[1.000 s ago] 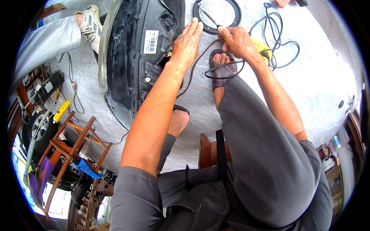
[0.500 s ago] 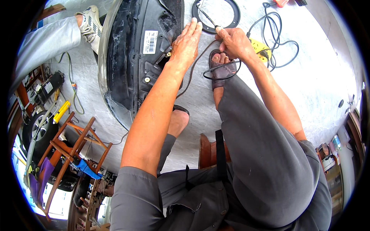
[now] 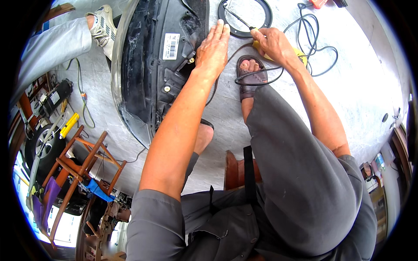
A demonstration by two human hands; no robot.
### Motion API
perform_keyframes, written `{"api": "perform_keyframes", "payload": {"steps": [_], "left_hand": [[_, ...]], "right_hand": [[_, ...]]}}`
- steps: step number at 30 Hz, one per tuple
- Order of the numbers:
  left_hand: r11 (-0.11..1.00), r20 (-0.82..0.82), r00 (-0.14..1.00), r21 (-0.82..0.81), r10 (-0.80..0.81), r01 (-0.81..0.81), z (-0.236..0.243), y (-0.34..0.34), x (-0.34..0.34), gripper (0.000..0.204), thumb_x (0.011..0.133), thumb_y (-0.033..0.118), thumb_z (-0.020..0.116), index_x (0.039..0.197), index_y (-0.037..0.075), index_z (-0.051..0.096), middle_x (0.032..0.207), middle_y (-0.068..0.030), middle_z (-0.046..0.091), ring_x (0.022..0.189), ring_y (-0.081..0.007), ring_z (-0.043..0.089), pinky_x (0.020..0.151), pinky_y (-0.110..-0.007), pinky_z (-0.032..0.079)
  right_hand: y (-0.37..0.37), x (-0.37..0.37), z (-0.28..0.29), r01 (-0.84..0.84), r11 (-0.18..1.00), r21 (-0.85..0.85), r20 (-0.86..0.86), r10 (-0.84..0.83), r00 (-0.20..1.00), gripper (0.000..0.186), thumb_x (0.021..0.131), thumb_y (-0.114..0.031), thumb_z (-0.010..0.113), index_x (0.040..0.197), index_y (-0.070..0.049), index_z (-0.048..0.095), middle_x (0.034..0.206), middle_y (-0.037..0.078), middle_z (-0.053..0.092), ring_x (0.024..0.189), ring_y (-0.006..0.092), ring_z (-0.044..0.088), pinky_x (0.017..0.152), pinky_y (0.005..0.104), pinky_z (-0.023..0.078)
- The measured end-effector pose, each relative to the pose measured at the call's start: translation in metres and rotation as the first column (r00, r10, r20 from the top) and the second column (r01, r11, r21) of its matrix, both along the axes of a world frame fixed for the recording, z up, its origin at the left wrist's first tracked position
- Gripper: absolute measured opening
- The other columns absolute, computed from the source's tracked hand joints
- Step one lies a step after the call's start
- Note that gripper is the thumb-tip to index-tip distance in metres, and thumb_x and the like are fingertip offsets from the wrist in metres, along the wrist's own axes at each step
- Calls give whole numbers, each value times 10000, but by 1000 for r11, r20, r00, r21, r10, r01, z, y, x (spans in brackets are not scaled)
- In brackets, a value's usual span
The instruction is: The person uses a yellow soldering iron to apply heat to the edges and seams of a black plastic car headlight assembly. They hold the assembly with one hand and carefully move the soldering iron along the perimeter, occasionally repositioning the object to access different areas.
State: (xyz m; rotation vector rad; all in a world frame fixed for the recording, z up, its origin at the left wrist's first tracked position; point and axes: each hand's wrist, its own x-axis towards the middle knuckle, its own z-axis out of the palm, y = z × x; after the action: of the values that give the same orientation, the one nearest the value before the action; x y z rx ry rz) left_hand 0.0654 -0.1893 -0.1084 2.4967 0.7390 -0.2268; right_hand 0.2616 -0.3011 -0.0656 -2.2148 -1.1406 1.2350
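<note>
A large car headlight with a black housing, a clear lens rim and a white label lies at the upper left. Stretched fingers of my left hand rest flat along the housing's right edge. In my right hand is a thin-shafted tool with a cord trailing near it, apparently a soldering iron. Its metal shaft points up and left, over a black ring on the floor. My right fingers are closed round the handle and hide most of it.
A yellow power strip and coiled black cable lie right of my right hand. The cord loops over my sandalled foot. Another person's shoe is beside the headlight. A wooden stool frame and wheel stand at left.
My right hand has moved a little to the right with the tool, and the cord loop has shifted with it. My left hand stays on the headlight.
</note>
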Motion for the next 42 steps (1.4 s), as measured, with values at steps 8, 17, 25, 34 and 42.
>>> {"api": "perform_keyframes", "payload": {"steps": [8,17,25,34,42], "left_hand": [[1000,13,1000,1,5,-5,0,0,1,728,877,-6,561,1576,47,365,1668,-193,293,1488,-350,395,1171,-418,419],[999,21,1000,29,19,-20,-2,-4,1,716,881,18,578,1568,38,377,1668,-187,296,1487,-346,397,1176,-411,415],[999,0,1000,35,22,-22,3,-5,2,689,895,21,559,1561,22,383,1659,-196,314,1490,-339,394,1185,-410,401],[998,27,999,52,25,-26,0,-7,3,667,889,23,556,1540,7,414,1645,-201,341,1495,-339,388,1190,-411,394],[999,20,1000,46,22,-23,0,-6,2,680,884,21,549,1547,9,401,1651,-206,325,1493,-344,391,1183,-422,403]], "right_hand": [[-12,6,-20,-139,967,214,224,90,971,231,1013,-224,616,1047,-22,724,651,127,676,570,312,693,604,388,574],[-2,9,-2,-24,997,76,122,15,992,311,1038,-281,590,936,-18,723,618,152,662,623,314,711,596,393,565],[-4,12,-16,-109,990,92,355,70,932,350,1035,-313,583,930,-5,713,770,268,683,780,452,699,685,487,578],[-5,19,-18,-130,985,114,304,90,948,411,1033,-358,588,925,20,709,785,278,680,763,455,695,679,499,570],[-1,18,-6,-54,992,116,196,30,980,419,1033,-355,590,931,30,722,801,290,678,791,460,694,714,511,561]]}}
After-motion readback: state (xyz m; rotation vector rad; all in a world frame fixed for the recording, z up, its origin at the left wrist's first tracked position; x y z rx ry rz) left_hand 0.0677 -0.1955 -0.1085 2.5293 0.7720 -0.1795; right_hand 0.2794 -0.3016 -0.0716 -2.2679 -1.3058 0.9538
